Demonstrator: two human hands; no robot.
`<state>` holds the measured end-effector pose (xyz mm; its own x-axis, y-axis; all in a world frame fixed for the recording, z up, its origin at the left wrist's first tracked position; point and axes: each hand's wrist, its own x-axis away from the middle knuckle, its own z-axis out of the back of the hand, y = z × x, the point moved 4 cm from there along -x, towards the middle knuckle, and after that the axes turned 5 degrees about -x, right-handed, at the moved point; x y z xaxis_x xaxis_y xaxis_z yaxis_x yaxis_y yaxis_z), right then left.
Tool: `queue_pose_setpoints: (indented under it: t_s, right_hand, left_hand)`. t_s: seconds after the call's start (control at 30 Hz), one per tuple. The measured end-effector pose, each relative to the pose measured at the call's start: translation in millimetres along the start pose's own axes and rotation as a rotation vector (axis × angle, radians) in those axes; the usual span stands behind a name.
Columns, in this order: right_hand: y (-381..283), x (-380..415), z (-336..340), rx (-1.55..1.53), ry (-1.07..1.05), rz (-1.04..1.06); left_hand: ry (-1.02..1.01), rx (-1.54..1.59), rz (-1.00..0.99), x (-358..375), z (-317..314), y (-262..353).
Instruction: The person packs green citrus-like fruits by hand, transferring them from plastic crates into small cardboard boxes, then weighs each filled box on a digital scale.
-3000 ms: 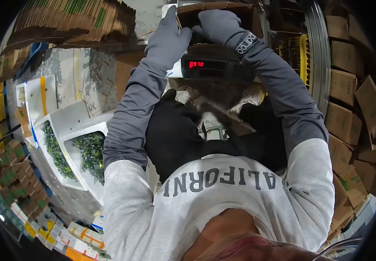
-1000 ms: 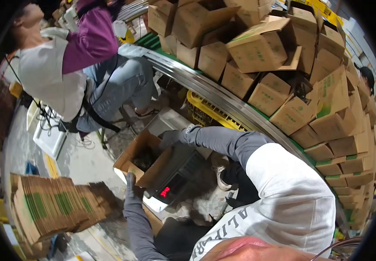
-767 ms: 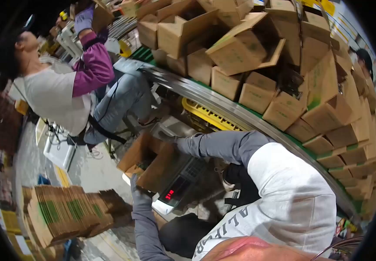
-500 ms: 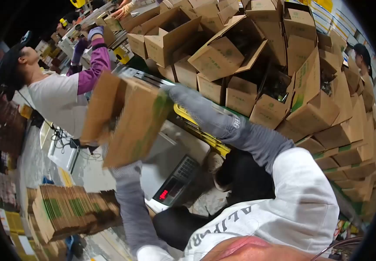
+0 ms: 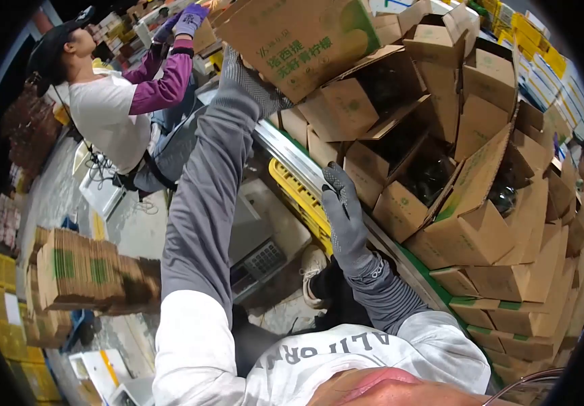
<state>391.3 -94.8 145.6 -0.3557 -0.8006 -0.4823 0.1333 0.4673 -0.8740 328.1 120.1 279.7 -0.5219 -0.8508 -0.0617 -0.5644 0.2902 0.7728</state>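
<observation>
A: What has changed since half a second ago?

B: The brown cardboard box with green printing has gone from chest height up to the top of the view, and the right hand has let go of it and dropped away.

A: Start at the left, then.

B: Far left of the fingers stands a bundle of flattened brown cardboard sheets with green stripes on the floor. Above it a seated co-worker in a white top with purple sleeves reaches up with a purple-gloved hand.

A: And the person's left hand?

B: The grey-gloved left hand is raised at full arm's length, pressed against the underside of the box. The fingers themselves are hidden behind the cardboard, so I cannot tell whether they are curled on an edge or flat beneath it.

A: Below that arm?

B: A grey electronic weighing scale with a keypad sits well below the fingers, bare on top.

A: The right hand?

B: The grey-gloved right hand is empty, fingers loosely spread and pointing up, just beside a yellow plastic crate and a curved steel rail.

A: Right of it?

B: A heap of open brown cardboard boxes, stacked tilted behind the rail, some showing dark green contents.
</observation>
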Motion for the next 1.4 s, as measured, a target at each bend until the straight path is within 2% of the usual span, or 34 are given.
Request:
queue_pose_setpoints:
  t_s: [0.07,0.13,0.2,0.27,0.3,0.37,0.43,0.5,0.6,0.63,0.7,0.73,0.8,0.83,0.87,0.93,0.97,1.0,1.07,1.1,1.13,1.17,1.2,1.23,1.27,1.3,1.33,1.37,1.4]
  right_hand:
    - [-6,0,-3,-0.062,-0.033,-0.05]
    - [-14,-1,-11,-0.324,-0.059,-0.195]
    - [-9,3,-11,-0.193,-0.071,-0.146]
    - [-6,7,-10,-0.103,-0.119,-0.142]
    - [-7,7,-9,-0.13,-0.107,-0.232]
    - [-2,9,-11,-0.062,-0.133,-0.187]
    - [2,9,-16,-0.293,-0.014,-0.323]
    - [7,11,-20,-0.106,-0.126,-0.232]
    - [14,18,-19,-0.033,-0.167,-0.123]
    - [16,15,-21,-0.127,-0.116,-0.198]
    - [16,14,-24,-0.202,-0.081,-0.284]
    - [14,13,-25,-0.186,-0.096,-0.295]
    - [13,12,-26,-0.159,-0.122,-0.325]
    - [36,15,-23,0.004,-0.151,-0.119]
    - [30,15,-21,0.066,-0.171,-0.115]
    - [15,14,-26,0.168,-0.24,-0.115]
    - [14,15,-25,0.245,-0.254,-0.042]
    - [18,18,-24,0.176,-0.277,-0.088]
    - [25,27,-27,0.059,-0.345,-0.17]
    - [27,34,-31,0.012,-0.393,-0.207]
    - [25,40,-38,0.095,-0.466,-0.077]
    - [31,49,-44,0.13,-0.535,-0.069]
    - [39,60,-52,0.166,-0.6,-0.054]
    - [45,70,-63,0.209,-0.652,-0.032]
    - [50,81,-79,0.243,-0.743,-0.006]
    - [53,90,-90,0.278,-0.83,0.018]
    - [54,102,-106,0.318,-0.918,0.049]
    - [61,114,-127,0.233,-0.952,-0.151]
    - [64,125,-147,0.159,-0.972,-0.342]
  left_hand:
    - [0.103,-0.024,0.058,-6,9,-2]
    - [0.192,-0.039,0.112,-6,16,-10]
    - [0.143,-0.2,-0.211,-24,21,-22]
    - [0.084,-0.132,-0.2,-76,58,-41]
    - [0.12,-0.103,-0.262,-85,63,-48]
    - [0.175,0.017,-0.208,-99,71,-54]
    - [0.226,0.104,-0.178,-104,80,-64]
    - [0.195,0.192,-0.183,-106,85,-71]
    - [0.044,0.476,-0.123,-112,98,-88]
    - [-0.163,0.777,-0.018,-125,106,-99]
    - [-0.383,1.041,0.16,-128,111,-113]
    - [-0.225,0.635,0.05,-102,102,-104]
    - [0.114,-0.209,-0.05,-48,88,-85]
    - [0.127,-0.373,0.044,-66,118,-95]
    - [0.261,-0.343,0.03,0,84,-71]
    - [0.253,-0.351,0.058,26,110,-74]
    - [0.226,-0.333,0.111,58,112,-66]
    - [0.184,-0.401,0.057,68,152,-76]
    - [0.137,-0.264,0.217,132,204,-80]
    - [0.292,-0.383,0.252,180,233,-71]
    - [0.425,-0.499,0.301,226,260,-60]
    - [0.414,-0.424,0.286,270,309,-64]
    - [0.563,-0.407,0.329,321,342,-60]
    - [0.608,-0.227,0.313,369,395,-70]
    - [0.939,-0.272,0.33,427,438,-77]
    - [1.162,-0.242,0.287,473,442,-72]
    - [1.179,-0.457,0.244,544,533,-106]
    - [1.209,-0.676,0.207,611,617,-136]
    - [1.393,-0.521,0.385,639,628,-151]
